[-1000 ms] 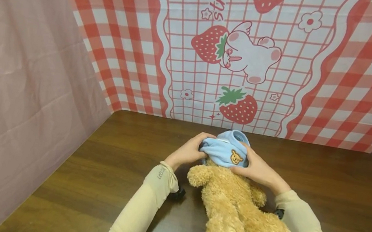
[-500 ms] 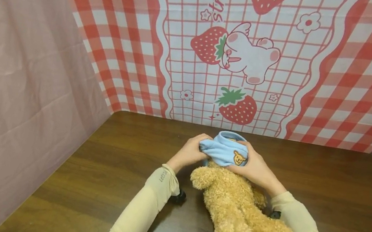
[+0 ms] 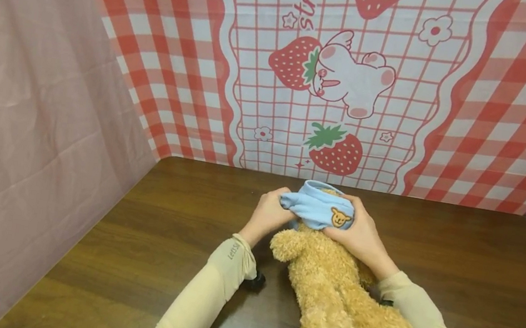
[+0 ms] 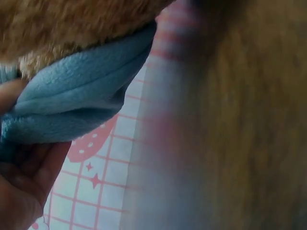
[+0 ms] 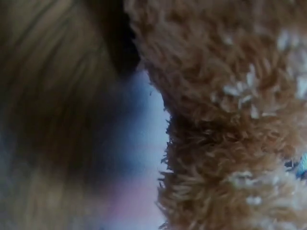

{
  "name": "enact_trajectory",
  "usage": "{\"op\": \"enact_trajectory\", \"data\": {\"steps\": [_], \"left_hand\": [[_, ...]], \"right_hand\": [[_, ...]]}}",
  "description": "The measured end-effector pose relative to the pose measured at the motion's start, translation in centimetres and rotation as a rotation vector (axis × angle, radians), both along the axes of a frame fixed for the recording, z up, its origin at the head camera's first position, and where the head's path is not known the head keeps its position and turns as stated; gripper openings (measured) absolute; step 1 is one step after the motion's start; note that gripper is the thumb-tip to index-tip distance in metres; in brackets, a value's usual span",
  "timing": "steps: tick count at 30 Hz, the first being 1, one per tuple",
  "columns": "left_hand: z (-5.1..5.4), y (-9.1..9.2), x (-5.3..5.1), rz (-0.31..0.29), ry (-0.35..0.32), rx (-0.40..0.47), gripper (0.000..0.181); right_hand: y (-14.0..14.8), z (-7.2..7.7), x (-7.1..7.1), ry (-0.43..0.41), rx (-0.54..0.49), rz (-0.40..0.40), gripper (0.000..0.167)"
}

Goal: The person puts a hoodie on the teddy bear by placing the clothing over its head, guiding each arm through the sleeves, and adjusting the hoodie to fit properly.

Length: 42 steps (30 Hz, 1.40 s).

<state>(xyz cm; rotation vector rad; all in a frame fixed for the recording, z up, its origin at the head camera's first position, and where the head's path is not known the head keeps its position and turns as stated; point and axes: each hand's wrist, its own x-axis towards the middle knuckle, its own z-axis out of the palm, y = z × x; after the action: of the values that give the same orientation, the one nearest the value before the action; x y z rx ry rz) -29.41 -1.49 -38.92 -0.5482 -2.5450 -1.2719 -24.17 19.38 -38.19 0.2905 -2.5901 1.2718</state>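
A tan plush teddy bear point(image 3: 324, 268) lies on its back on the table, legs toward me. Its head is mostly covered by a light blue fleece garment point(image 3: 319, 208) with a bear-face patch, and a bit of fur shows in the round opening at the top. My left hand point(image 3: 268, 215) grips the garment's left edge; the left wrist view shows fingers and thumb around the folded blue cloth point(image 4: 72, 105). On the other side, my right hand point(image 3: 361, 234) holds the garment's right edge, thumb in front. In the right wrist view brown fur point(image 5: 225, 115) fills much of the frame and hides that hand.
The brown wooden table point(image 3: 174, 219) extends on both sides of the bear. Behind it hangs a red and white checked cloth point(image 3: 275, 110) with strawberries. A pink curtain point(image 3: 36, 126) stands along the left.
The garment's round opening has turned toward the left and fur now shows in it. The bear's legs have shifted slightly right. Both hands keep their hold on the cloth.
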Motion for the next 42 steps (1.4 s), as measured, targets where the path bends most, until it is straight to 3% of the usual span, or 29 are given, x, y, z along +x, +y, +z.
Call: {"op": "enact_trajectory", "data": {"steps": [3,6,12,14,16,23,26,28,31,35,38,40,42], "left_hand": [[0.1,0.2,0.1,0.03,-0.012,-0.002,0.015],[0.3,0.2,0.2,0.007,-0.03,-0.002,0.018],[1.0,-0.4,0.4,-0.25,-0.064,0.034,0.043],[1.2,-0.5,0.4,-0.303,-0.06,0.039,0.05],[1.3,-0.6,0.3,-0.311,-0.055,0.046,0.05],[1.5,-0.7,0.1,-0.233,-0.015,0.09,0.026],[2.1,-0.9,0.1,-0.252,0.008,0.03,0.016],[2.6,-1.1,0.1,-0.298,-0.004,-0.029,0.007],[2.8,-1.4,0.1,-0.387,-0.076,-0.096,0.013],[2.3,-2.1,0.0,-0.501,-0.212,-0.159,0.01],[2.2,-2.7,0.1,-0.556,-0.354,-0.09,0.027],[2.6,-2.9,0.3,-0.542,-0.439,-0.008,0.033],[3.2,-2.9,0.6,-0.497,-0.47,0.038,0.043]], "right_hand": [[-0.2,0.0,0.0,0.021,0.001,-0.045,0.072],[-0.2,0.0,0.1,0.034,0.005,-0.077,0.071],[0.0,0.1,0.0,0.032,-0.017,-0.115,0.071],[0.0,0.2,0.0,0.031,-0.025,-0.12,0.071],[0.1,0.3,0.0,0.026,-0.035,-0.118,0.071],[-0.1,0.5,0.1,0.067,-0.034,-0.137,0.069],[0.0,0.7,0.3,0.116,-0.031,-0.171,0.068],[0.1,0.9,0.4,0.135,-0.034,-0.192,0.066],[0.2,0.9,0.5,0.117,-0.038,-0.191,0.064],[0.3,0.7,0.6,0.058,0.008,-0.137,0.069],[0.3,0.9,0.8,0.05,0.064,-0.101,0.074],[0.2,1.2,0.9,0.053,0.099,-0.081,0.077],[0.1,1.5,1.0,0.056,0.119,-0.054,0.08]]}}
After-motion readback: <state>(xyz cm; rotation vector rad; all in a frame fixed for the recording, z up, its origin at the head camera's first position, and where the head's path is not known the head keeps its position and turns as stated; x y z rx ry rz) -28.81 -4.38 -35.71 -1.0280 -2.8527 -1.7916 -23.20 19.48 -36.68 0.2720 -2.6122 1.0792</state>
